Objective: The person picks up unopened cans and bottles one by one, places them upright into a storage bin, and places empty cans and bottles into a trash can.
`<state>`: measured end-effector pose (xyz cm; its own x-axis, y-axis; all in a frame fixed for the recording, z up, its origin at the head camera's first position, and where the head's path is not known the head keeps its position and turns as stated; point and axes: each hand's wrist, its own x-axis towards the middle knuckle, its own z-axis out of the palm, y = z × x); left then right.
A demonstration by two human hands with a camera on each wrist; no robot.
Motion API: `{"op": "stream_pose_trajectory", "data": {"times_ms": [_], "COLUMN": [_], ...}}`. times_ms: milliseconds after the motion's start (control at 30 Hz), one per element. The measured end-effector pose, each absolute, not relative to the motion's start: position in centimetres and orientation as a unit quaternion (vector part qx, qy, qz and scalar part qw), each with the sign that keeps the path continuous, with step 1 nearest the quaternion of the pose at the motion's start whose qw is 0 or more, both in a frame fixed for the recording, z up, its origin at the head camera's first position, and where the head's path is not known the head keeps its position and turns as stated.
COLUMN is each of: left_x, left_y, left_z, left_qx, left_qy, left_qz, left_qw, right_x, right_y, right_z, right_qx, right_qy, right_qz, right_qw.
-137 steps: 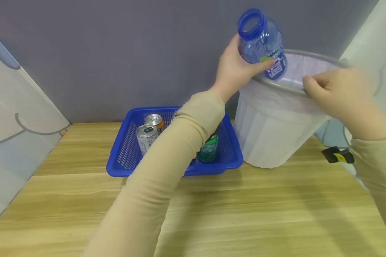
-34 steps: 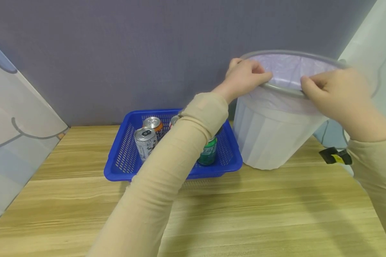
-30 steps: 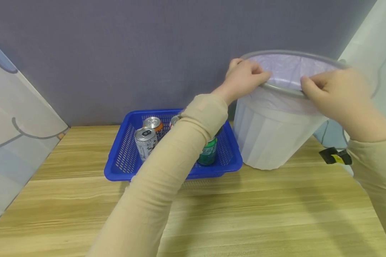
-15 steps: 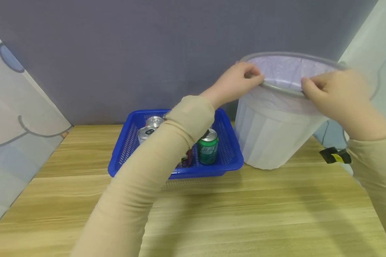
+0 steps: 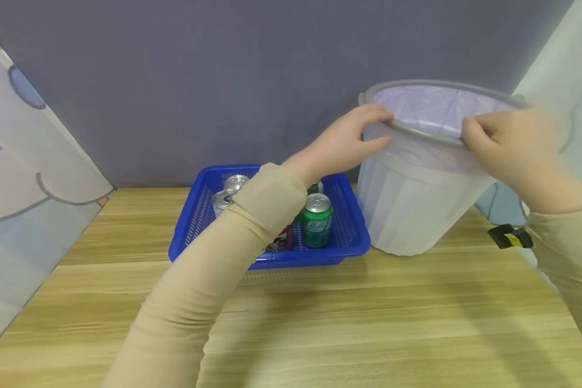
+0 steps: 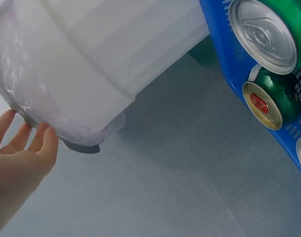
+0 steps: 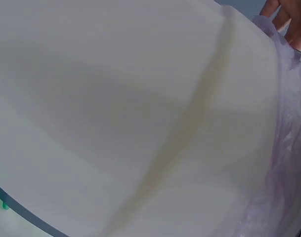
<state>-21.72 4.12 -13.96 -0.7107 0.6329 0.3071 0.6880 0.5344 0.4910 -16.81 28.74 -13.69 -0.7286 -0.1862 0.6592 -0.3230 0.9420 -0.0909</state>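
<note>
In the head view, a white ribbed trash bin [image 5: 402, 210] with a grey rim stands on the table, tilted to the right. A thin lilac bag [image 5: 434, 105] lines it and folds over the rim. My left hand [image 5: 344, 137] is at the rim's left side, fingertips on it and thumb spread away below. The left wrist view shows those fingertips [image 6: 47, 136] along the rim, with nothing else in the hand. My right hand [image 5: 514, 145] pinches the rim and the bag at the front right.
Left of the bin, a blue plastic basket [image 5: 341, 251] holds several drink cans, among them a green can [image 5: 317, 221] and a silver-topped can [image 5: 221, 200]. My left sleeve [image 5: 223, 253] covers part of it. A grey panel [image 5: 199, 81] rises behind the table [image 5: 368, 323].
Earlier, my left hand held a clear plastic bottle with a blue neck over the bin; it is out of sight now. That hand then pinched the rim, and its thumb has since come off.
</note>
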Motion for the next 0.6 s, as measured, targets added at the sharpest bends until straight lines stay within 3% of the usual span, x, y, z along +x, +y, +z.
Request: {"op": "stream_pose_trajectory", "data": {"times_ms": [467,600], "left_x": [-19.2,-18.1], "left_y": [1.7,0.4], "left_z": [-16.8,-18.4], "left_qx": [-0.375,-0.38], "left_qy": [-0.851,-0.837], "left_qz": [-0.368,-0.394], "left_qw": [0.019,0.009], "right_x": [-17.0,-17.2], "right_y": [28.8,28.9], "right_z": [-13.9,-14.5], "right_qx": [0.16,0.179], "right_qy": [-0.914,-0.891], "right_qz": [0.107,0.122], "right_qw": [0.358,0.398]}}
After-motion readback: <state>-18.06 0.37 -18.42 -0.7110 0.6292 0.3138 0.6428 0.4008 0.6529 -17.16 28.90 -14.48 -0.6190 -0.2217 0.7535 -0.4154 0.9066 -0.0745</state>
